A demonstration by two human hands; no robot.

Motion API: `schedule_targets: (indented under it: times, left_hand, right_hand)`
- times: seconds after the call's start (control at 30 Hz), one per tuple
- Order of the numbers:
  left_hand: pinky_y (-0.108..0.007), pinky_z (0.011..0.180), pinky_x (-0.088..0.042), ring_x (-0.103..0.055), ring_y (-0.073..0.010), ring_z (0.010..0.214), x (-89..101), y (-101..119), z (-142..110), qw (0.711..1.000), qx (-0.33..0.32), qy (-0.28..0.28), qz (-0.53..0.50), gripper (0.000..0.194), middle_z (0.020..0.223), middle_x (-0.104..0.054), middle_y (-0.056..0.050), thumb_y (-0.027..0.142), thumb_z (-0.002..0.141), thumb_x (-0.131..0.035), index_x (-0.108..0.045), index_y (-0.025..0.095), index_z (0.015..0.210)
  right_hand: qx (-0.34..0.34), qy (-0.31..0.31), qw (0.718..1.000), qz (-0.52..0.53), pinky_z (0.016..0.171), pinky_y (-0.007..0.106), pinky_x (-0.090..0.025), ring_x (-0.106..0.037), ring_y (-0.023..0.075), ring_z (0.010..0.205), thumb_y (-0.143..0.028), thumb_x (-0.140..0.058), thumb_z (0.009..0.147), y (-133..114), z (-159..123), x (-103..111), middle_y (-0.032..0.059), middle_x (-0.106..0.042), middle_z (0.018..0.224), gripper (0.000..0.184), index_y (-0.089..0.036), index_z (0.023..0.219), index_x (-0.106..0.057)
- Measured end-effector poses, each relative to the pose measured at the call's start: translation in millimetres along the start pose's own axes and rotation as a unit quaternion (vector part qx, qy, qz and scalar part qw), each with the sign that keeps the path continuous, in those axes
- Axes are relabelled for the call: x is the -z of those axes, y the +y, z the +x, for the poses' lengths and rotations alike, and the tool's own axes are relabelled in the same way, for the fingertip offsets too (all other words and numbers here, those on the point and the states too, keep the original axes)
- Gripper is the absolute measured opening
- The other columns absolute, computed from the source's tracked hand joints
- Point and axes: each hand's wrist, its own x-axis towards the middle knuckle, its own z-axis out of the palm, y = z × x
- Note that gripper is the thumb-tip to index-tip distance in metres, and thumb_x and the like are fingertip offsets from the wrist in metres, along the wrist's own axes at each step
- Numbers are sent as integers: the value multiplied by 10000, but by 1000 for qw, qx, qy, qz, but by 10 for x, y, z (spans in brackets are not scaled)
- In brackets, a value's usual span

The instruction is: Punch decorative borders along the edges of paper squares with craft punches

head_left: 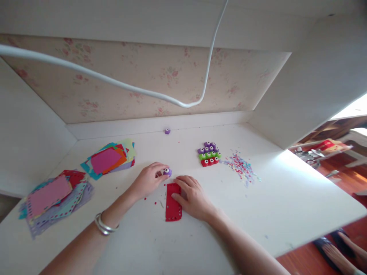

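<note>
Between the thumb and fingers of my left hand (pixel 151 178) is a small purple craft punch (pixel 168 172) with a white, eye-like round top. It is just above and left of a red sheet (pixel 172 208) that lies on the table with small holes along its lower and right edges. My right hand (pixel 192 194) rests over the sheet's upper right part, thumb on the sheet and fingers spread near its top edge. To the right stands a block of similar punches in purple, green (pixel 210 155) and red. Another purple punch (pixel 167 131) sits alone near the back edge.
Coloured sheets with punched edges (pixel 48 196) lie in a pile at the left; more sheets (pixel 107 160) lie behind them. Punched-out confetti (pixel 241 166) is scattered at the right. A white cable (pixel 137 89) hangs across the front. A person's feet (pixel 334 250) show below the table.
</note>
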Motion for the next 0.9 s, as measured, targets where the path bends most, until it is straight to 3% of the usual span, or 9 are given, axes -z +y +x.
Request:
schedule_targets:
  times: [0.2,0.43,0.67,0.9]
  left_hand:
    - [-265,846,-530,-675,-160,838,-271,18,1044,999,-37,-30,27,288,1144,-697,-48,252,834,-664,-695,200,1116]
    - [-286,977,-458,-651,-201,1048,-622,111,1935,990,-99,-71,65,300,1188,-698,-50,207,866,-631,-692,203,1160]
    - [-429,979,-475,-670,-217,1032,-841,111,2362,981,-129,-128,63,327,1148,-710,-94,239,878,-656,-651,152,1194]
    - [-249,899,-498,-682,-175,996,-978,175,2401,977,-148,-140,69,373,1117,-738,-32,135,855,-603,-670,194,1217]
  right_hand:
    - [-11,2,1000,-5,1045,422,-415,-512,262,1189,-269,-622,894,36,14,-18,93,-616,1245,340,-201,1226,-604]
    - [-15,-13,1000,0,1028,413,-404,-520,244,1166,-238,-632,883,80,64,10,80,-629,1214,287,-218,1169,-621]
    - [-35,-24,999,7,1025,399,-391,-516,240,1158,-257,-659,865,90,91,59,65,-628,1215,342,-213,1199,-602]
    - [-40,-30,999,3,1021,396,-394,-518,236,1153,-281,-659,868,95,99,73,50,-631,1204,303,-229,1163,-619]
